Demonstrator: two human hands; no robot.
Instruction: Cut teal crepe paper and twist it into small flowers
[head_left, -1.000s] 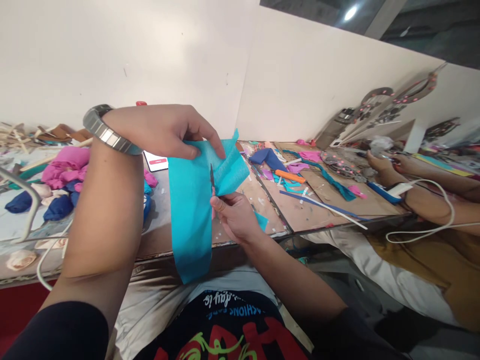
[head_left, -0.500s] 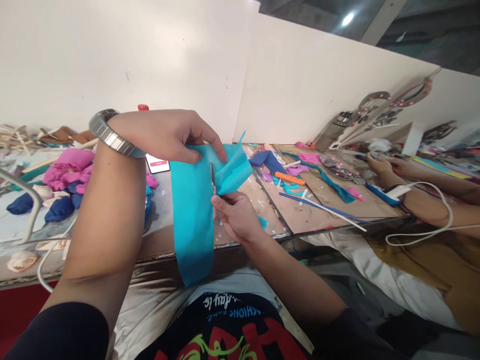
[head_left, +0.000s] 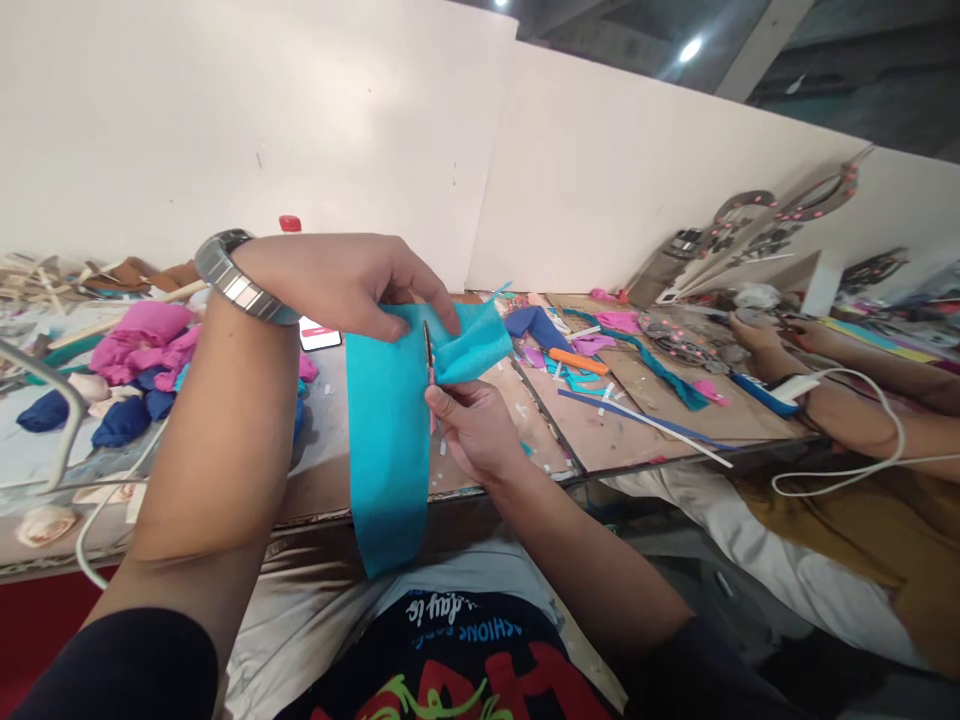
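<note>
A long turquoise sheet (head_left: 388, 440) hangs down over the table's front edge, its upper right part split off and folded to the right. My left hand (head_left: 367, 285), with a metal watch on the wrist, grips the sheet's top edge between thumb and fingers. Below and to the right, my right hand (head_left: 472, 425) is closed round the pink handles of small scissors (head_left: 429, 355). The scissor blades point up and lie at the split in the sheet. Part of the handles is hidden by my fingers.
Pink and dark blue cloth bundles (head_left: 146, 345) lie at the left, near a phone (head_left: 321, 334). Right of the sheet are an orange tool (head_left: 579, 361), coloured scraps and a white stick (head_left: 667, 427). Another person's hands (head_left: 757, 335) work at the far right.
The folded turquoise flap has dropped slightly and more of the scissor blades shows. My left hand has shifted slightly right and down.
</note>
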